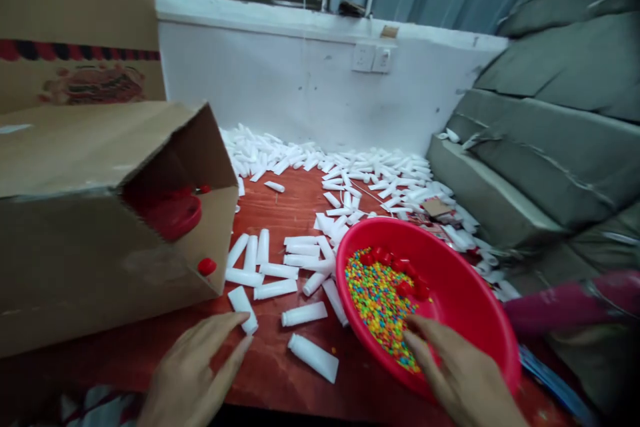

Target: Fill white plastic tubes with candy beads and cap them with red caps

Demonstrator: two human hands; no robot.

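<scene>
My left hand is low at the table's front, thumb and forefinger apart. Its forefinger tip is at the lower end of a white tube; whether they touch I cannot tell. A red plastic basin stands to the right, with small multicoloured candies and several red caps inside. Over its near side reaches my right hand, thumb and forefinger slightly parted above the candies, nothing visible between them. Between my hands lie loose white tubes, among them one tube nearest me.
At left, an open cardboard box lies on its side, with a red dish in it and a red cap on its flap. White tubes heap along the wall. Stacked grey-green packages line the right.
</scene>
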